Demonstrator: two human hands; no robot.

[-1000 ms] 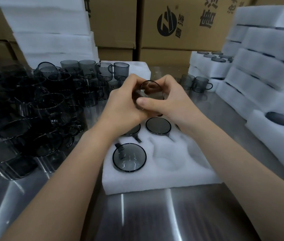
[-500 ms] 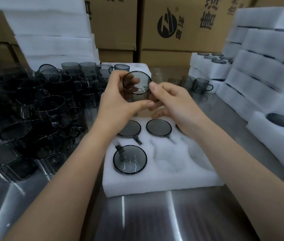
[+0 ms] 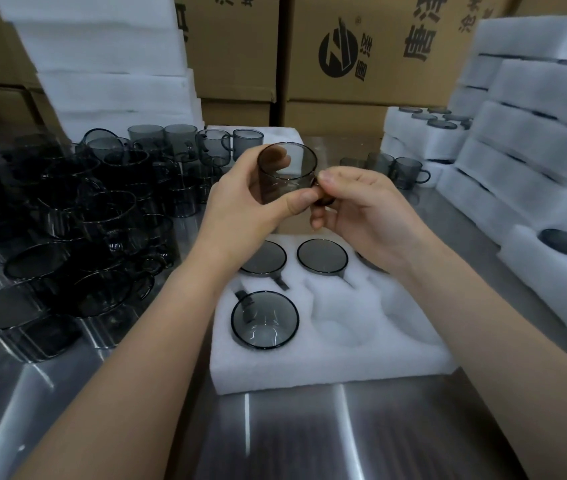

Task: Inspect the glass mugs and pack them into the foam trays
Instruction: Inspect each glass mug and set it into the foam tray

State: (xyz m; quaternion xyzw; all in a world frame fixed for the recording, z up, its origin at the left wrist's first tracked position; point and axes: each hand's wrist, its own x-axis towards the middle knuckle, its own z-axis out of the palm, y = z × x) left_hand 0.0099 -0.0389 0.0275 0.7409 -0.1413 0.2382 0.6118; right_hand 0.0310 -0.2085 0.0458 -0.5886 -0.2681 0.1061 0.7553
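Note:
I hold a smoky grey glass mug point(image 3: 287, 168) in the air above the white foam tray point(image 3: 330, 355), its round end tilted towards me. My left hand point(image 3: 254, 206) grips the mug's body, thumb in front and fingers behind. My right hand point(image 3: 361, 209) pinches the mug's handle on its right side. The tray holds several mugs in its round pockets: one point(image 3: 264, 318) at the front left and others point(image 3: 322, 256) in the back row, partly hidden by my hands. Two front pockets point(image 3: 344, 317) hold nothing.
A crowd of loose grey mugs point(image 3: 77, 230) covers the steel table point(image 3: 275, 438) on the left. Filled foam trays point(image 3: 531, 161) are stacked at the right, bare foam sheets point(image 3: 109, 64) at the back left, and cardboard boxes point(image 3: 361, 46) behind. A few mugs point(image 3: 407, 171) stand behind my right hand.
The mug rose from just above the tray and turned in my hands. My right hand shifted from the body to the handle at the mug's right side.

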